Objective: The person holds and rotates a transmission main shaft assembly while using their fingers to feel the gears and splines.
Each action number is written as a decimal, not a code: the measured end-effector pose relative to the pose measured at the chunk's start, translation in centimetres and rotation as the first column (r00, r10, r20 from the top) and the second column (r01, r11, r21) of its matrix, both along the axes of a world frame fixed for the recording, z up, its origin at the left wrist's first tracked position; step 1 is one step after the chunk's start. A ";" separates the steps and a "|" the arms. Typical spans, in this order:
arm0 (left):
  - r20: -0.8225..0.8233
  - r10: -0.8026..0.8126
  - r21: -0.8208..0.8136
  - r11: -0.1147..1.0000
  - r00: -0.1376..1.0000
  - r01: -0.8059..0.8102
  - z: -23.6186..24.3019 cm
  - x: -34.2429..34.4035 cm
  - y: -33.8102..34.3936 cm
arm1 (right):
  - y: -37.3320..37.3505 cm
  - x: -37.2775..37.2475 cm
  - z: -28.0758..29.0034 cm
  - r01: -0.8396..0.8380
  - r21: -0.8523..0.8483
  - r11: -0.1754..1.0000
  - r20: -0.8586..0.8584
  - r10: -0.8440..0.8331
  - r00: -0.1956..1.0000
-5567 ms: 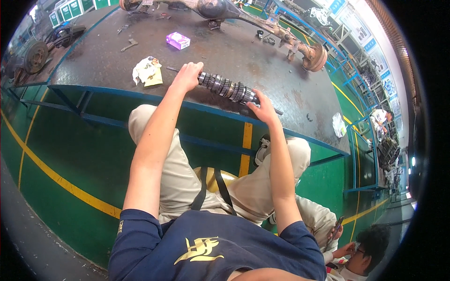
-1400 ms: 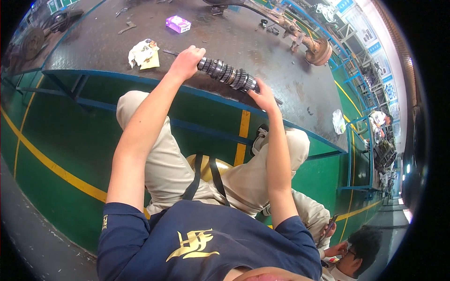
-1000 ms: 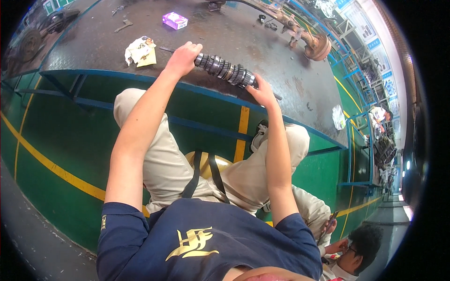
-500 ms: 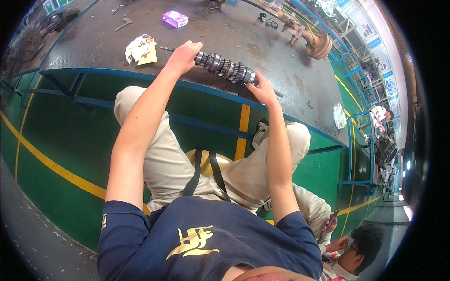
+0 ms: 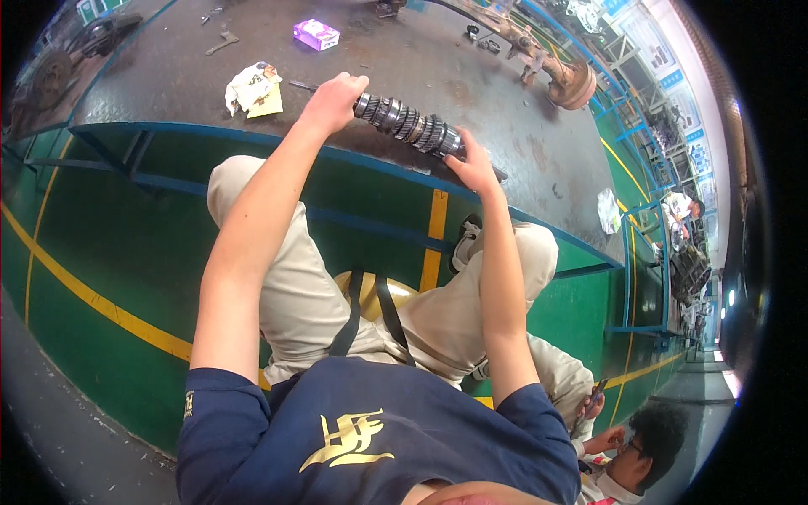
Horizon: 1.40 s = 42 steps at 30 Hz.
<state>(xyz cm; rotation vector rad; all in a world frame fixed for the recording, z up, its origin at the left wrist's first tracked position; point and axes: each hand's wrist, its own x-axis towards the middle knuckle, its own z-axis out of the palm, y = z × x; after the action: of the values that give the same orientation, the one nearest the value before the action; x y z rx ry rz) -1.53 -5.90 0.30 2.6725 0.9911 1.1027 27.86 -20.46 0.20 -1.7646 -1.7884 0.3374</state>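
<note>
My left hand (image 5: pixel 338 97) is closed round the left end of a dark metal shaft stacked with toothed gears (image 5: pixel 404 124), held along the near edge of the steel-topped table (image 5: pixel 194 88). My right hand (image 5: pixel 470 162) grips the other end, thumb toward me. A thin rod (image 5: pixel 301 85) sticks out left of my left hand. A white rag with yellow paper (image 5: pixel 253 91) lies left of it; farther back sits a purple box (image 5: pixel 316 34).
A rusty axle with drum (image 5: pixel 572 84) lies at the back, small tools (image 5: pixel 220 42) at back left. A white bag (image 5: pixel 608 210) rests on the right corner. A seated person (image 5: pixel 640 450) is close at lower right; another (image 5: pixel 677 210) is at a bench farther right.
Since the earliest frame the whole view has shifted, with table and hands appearing higher in the picture. Both hands keep their grip on the gear shaft; little differs over the last second.
</note>
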 end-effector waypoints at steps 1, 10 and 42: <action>0.018 -0.019 -0.009 1.000 1.000 0.019 0.0 -0.2 0.1 | 0.1 -0.4 0.3 -0.010 0.006 1.000 -0.042 0.010 0.999; -0.025 -0.033 -0.075 0.997 0.999 0.031 0.0 0.1 0.5 | 0.3 -0.1 -0.1 0.004 0.049 0.999 0.043 -0.006 0.999; -0.156 0.006 -0.172 0.985 0.988 -0.033 1.8 0.4 -0.1 | 0.6 0.4 -1.1 0.005 0.084 0.996 0.085 -0.012 0.996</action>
<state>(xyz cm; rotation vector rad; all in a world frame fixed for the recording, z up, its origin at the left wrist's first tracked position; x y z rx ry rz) -1.15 -6.00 2.14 2.6423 1.0861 0.7805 28.28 -19.84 -0.93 -1.7513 -1.8269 0.1832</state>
